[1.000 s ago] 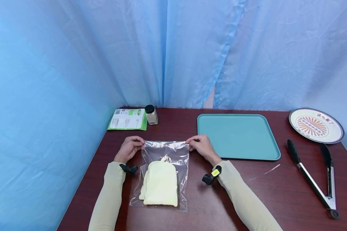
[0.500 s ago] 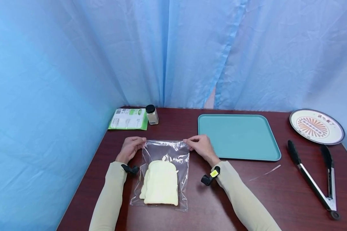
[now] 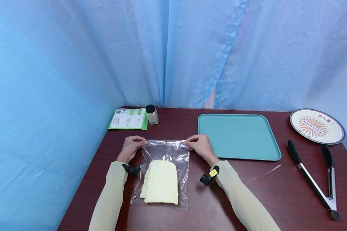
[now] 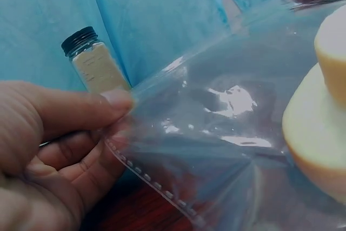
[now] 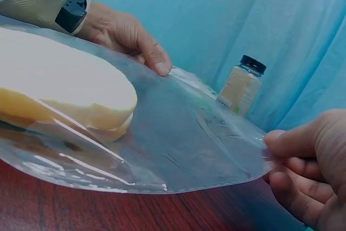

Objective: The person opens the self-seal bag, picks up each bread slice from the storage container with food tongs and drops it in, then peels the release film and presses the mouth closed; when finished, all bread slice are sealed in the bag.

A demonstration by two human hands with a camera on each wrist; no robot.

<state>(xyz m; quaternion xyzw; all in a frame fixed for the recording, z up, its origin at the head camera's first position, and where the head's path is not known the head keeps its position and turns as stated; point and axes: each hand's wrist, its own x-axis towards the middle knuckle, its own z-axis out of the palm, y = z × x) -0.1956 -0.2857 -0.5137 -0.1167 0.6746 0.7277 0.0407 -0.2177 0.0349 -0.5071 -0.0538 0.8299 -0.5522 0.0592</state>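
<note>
A clear plastic bag [image 3: 182,166] lies on the table with stacked bread slices [image 3: 162,183] inside it. My left hand [image 3: 130,148] pinches the bag's far left corner between thumb and fingers. At the far right corner, my right hand [image 3: 201,148] pinches the film the same way. The left wrist view shows the thumb [image 4: 116,101] pressed on the bag's edge, beside a perforated-looking side seam. In the right wrist view the film stretches from the bread to the right hand's fingertips [image 5: 275,139]. The bag's top edge is drawn fairly straight between both hands.
A teal tray [image 3: 238,136] lies beyond the right hand. Tongs [image 3: 312,179] and a patterned plate [image 3: 318,125] are at the right. A thin clear strip [image 3: 264,174] lies before the tray. A black-capped jar [image 3: 152,115] and a green-white packet [image 3: 128,119] stand at the back left.
Both hands keep their pinch on the bag's corners and shift only very slightly. The film near the top edge has smoothed a little; the bread stays inside.
</note>
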